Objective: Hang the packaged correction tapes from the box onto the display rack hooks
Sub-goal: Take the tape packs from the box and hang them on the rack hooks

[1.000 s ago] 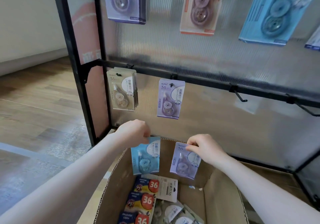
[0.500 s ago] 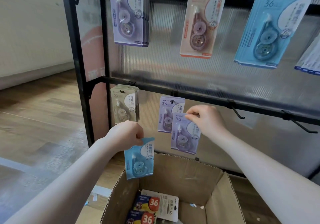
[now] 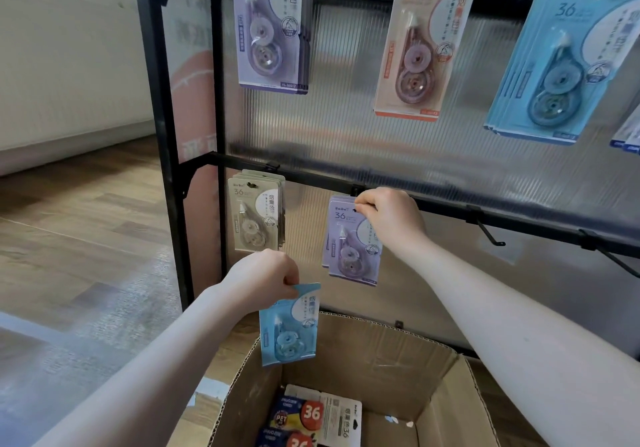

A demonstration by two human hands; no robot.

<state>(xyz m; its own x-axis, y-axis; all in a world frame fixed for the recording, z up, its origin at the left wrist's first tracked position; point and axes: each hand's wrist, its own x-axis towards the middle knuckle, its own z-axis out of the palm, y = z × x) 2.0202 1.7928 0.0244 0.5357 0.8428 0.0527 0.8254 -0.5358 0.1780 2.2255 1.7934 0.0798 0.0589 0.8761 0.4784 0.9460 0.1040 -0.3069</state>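
Note:
My right hand [image 3: 389, 218] pinches the top of a purple correction tape pack [image 3: 351, 245] at the second hook of the lower rail [image 3: 450, 204], right in front of another purple pack that hangs there. My left hand [image 3: 265, 278] grips the top corner of a blue correction tape pack [image 3: 289, 329], which dangles above the open cardboard box [image 3: 398, 353]. More packs [image 3: 313, 415] with red "36" labels lie in the box bottom. Beige packs [image 3: 254, 216] hang on the first lower hook.
Two bare black hooks [image 3: 488, 232] [image 3: 620, 259] stick out of the lower rail to the right. The upper rail carries large purple [image 3: 272, 27], orange [image 3: 417, 48] and blue packs [image 3: 561, 65]. A black frame post [image 3: 166, 169] stands left; wood floor beyond.
My right hand rose from the box with the purple pack and brought it up to the second lower hook. My left hand lifted the blue pack slightly above the box.

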